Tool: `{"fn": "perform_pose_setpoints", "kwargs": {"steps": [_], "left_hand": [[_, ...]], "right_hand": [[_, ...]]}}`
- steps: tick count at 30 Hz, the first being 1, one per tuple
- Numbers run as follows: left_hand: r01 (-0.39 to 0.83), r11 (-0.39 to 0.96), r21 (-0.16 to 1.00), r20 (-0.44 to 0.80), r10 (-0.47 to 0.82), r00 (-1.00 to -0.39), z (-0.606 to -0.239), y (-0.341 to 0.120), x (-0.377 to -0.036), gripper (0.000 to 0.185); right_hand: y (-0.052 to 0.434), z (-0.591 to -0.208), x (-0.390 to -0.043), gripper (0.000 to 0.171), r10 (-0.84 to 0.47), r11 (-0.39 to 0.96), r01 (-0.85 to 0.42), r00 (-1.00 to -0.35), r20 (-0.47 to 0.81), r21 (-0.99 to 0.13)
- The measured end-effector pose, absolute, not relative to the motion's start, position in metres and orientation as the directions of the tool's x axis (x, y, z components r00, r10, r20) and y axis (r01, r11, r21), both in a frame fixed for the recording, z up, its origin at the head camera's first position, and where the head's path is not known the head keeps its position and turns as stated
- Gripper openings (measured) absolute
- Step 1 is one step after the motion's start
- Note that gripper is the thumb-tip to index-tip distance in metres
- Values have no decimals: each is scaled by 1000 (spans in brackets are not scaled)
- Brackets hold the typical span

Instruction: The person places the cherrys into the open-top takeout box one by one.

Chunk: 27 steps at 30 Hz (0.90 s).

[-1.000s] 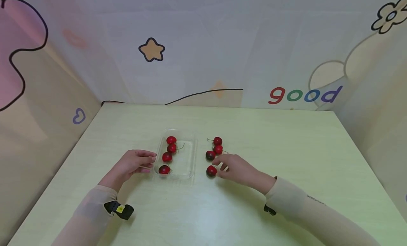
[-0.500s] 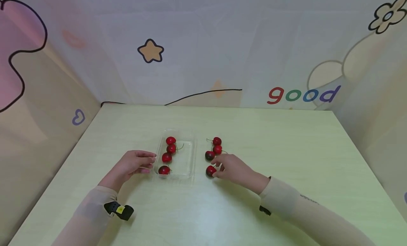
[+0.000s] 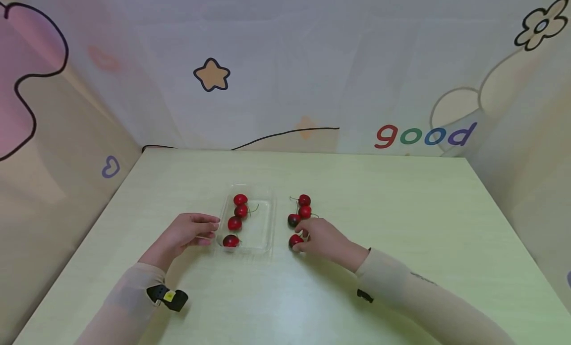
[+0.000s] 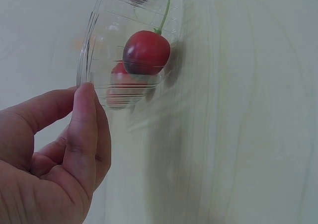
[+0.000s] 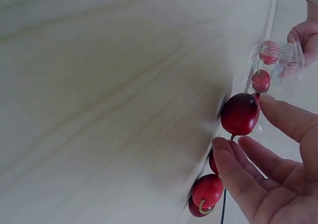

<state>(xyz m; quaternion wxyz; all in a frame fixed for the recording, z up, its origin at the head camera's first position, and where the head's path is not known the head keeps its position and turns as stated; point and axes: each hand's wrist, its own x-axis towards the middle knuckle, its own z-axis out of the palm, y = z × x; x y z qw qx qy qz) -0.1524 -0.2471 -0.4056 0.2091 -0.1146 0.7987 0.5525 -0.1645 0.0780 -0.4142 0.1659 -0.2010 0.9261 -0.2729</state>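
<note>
On the table a clear plastic box [image 3: 263, 226] holds several red cherries [image 3: 234, 223] in a row along its left side. My left hand [image 3: 189, 233] pinches the box's left rim between thumb and fingers, which the left wrist view shows close up. To the right of the box lies a dark red cherry [image 5: 240, 113], nearest of its group. My right hand [image 3: 323, 241] reaches around it: the thumb tip is right at its side, and the bent index finger stands by its stem end with a small gap. Part of this cherry is hidden behind the thumb in the head view.
Three more cherries [image 3: 305, 212] with stems lie close behind the one at my right hand. The pale table [image 3: 379, 196] ends at a printed fabric backdrop [image 3: 285, 62] behind and at both sides. Each sleeve carries a dark strapped device [image 3: 167, 296] at the wrist.
My right hand has slid a little left, and its thumb now overlaps the front of the nearest cherry. The left hand and the box have stayed in place.
</note>
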Motion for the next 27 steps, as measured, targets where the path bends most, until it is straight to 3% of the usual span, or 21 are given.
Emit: {"fn": "perform_pose_setpoints", "kwargs": {"steps": [27], "left_hand": [[-422,364,830,-467,44,-883,-405,-247,-153,41]], "right_hand": [[76,-414,-162,25,-475,775,-301,-858,-197,-556]]}}
